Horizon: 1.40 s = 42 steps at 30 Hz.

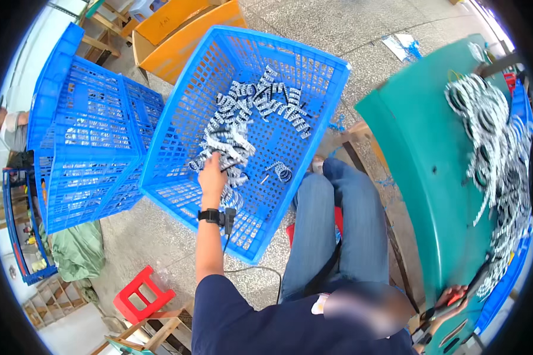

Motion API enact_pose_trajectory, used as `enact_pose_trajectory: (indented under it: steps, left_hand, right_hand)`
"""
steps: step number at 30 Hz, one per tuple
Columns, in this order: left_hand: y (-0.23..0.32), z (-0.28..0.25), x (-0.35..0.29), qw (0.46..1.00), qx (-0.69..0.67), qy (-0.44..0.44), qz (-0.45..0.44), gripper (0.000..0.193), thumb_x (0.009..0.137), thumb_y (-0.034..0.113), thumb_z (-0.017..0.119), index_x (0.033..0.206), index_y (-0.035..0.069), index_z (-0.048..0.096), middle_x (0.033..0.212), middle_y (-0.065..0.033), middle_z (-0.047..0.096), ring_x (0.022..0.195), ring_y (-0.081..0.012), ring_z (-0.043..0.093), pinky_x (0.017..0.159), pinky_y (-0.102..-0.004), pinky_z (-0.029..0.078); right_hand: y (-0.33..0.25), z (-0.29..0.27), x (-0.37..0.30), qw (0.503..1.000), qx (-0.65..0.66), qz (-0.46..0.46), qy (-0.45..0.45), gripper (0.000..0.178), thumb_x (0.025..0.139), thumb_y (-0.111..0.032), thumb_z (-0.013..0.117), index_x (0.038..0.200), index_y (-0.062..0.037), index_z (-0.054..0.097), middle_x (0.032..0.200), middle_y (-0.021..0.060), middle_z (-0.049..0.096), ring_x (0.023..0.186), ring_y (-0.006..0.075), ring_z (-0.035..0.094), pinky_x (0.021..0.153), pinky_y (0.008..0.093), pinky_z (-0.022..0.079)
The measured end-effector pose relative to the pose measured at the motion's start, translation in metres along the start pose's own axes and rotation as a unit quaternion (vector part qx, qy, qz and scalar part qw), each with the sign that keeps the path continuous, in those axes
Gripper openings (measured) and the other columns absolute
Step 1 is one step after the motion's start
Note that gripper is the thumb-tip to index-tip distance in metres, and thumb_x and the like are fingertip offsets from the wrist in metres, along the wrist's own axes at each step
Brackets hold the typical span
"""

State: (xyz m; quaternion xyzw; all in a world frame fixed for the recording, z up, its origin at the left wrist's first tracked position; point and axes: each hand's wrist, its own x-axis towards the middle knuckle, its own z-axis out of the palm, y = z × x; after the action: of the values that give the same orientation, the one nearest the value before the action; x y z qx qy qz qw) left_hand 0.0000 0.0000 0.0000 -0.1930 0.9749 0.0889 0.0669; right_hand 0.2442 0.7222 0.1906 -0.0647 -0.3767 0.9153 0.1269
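Note:
My left hand reaches down into a large blue plastic crate, its fingers closed at the edge of a loose pile of curled black-and-white strips. A strip shows at the fingertips. One coiled strip lies apart on the crate floor, to the right of the pile. At the far right, low in the picture, my right hand is curled at the green tabletop. Something dark and narrow is in its fingers, too blurred to name. A heap of similar strips lies along the table's right side.
More blue crates stand on the left, touching or close to the open one. Behind are orange-yellow boxes. A red stool and a green sack are at lower left. My legs fill the space between crate and table.

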Motion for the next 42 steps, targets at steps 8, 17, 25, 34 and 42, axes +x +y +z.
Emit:
enact_pose_trajectory:
  steps: [8, 17, 25, 34, 42]
  left_hand:
    - [0.007, -0.142, -0.089, 0.944, -0.172, 0.256, 0.116, 0.05, 0.064, -0.001, 0.063, 0.112, 0.009, 0.051, 0.089, -0.0104, 0.057, 0.079, -0.0311, 0.059, 0.066, -0.0402, 0.046]
    - [0.081, -0.244, -0.146, 0.885, -0.313, 0.286, 0.192, 0.046, 0.068, -0.008, 0.062, 0.112, 0.004, 0.054, 0.077, -0.007, 0.053, 0.068, -0.0172, 0.055, 0.06, -0.0291, 0.046]
    - [0.129, -0.249, -0.183, 0.78, -0.459, 0.233, 0.355, 0.056, 0.07, -0.01, 0.057, 0.123, -0.002, 0.043, 0.096, -0.0054, 0.051, 0.075, -0.0099, 0.052, 0.063, -0.0226, 0.045]
    - [0.231, -0.263, -0.276, 0.747, -0.444, 0.147, 0.472, 0.037, 0.069, -0.005, 0.058, 0.104, -0.003, 0.047, 0.088, -0.0074, 0.051, 0.076, -0.0102, 0.051, 0.065, -0.0233, 0.043]
    - [0.293, -0.248, -0.336, 0.735, -0.342, 0.146, 0.566, 0.031, 0.069, -0.004, 0.058, 0.098, 0.001, 0.049, 0.067, -0.0072, 0.054, 0.057, -0.0116, 0.053, 0.055, -0.0236, 0.041]
  right_hand:
    - [-0.005, 0.037, -0.012, 0.997, -0.031, -0.021, 0.069, 0.037, 0.088, -0.029, 0.055, 0.112, -0.0024, 0.048, 0.092, 0.0053, 0.056, 0.098, 0.0201, 0.054, 0.08, 0.0338, 0.048]
    - [-0.008, 0.036, -0.014, 0.999, -0.007, -0.019, 0.041, 0.04, 0.086, -0.029, 0.054, 0.115, -0.0022, 0.048, 0.097, 0.0056, 0.056, 0.097, 0.0191, 0.054, 0.082, 0.0375, 0.048]
    - [-0.008, 0.058, -0.014, 0.999, 0.02, 0.006, 0.038, 0.041, 0.082, -0.03, 0.055, 0.109, 0.0004, 0.054, 0.098, 0.01, 0.062, 0.095, 0.0238, 0.059, 0.085, 0.0412, 0.049]
    - [-0.015, 0.06, -0.035, 0.996, 0.08, 0.001, -0.029, 0.043, 0.076, -0.028, 0.053, 0.106, 0.0033, 0.055, 0.091, 0.0151, 0.064, 0.09, 0.0282, 0.062, 0.083, 0.0402, 0.051]
    - [-0.042, 0.039, -0.064, 0.996, 0.06, -0.032, -0.053, 0.046, 0.071, -0.029, 0.054, 0.103, 0.0051, 0.056, 0.085, 0.0179, 0.064, 0.083, 0.0309, 0.062, 0.078, 0.041, 0.051]
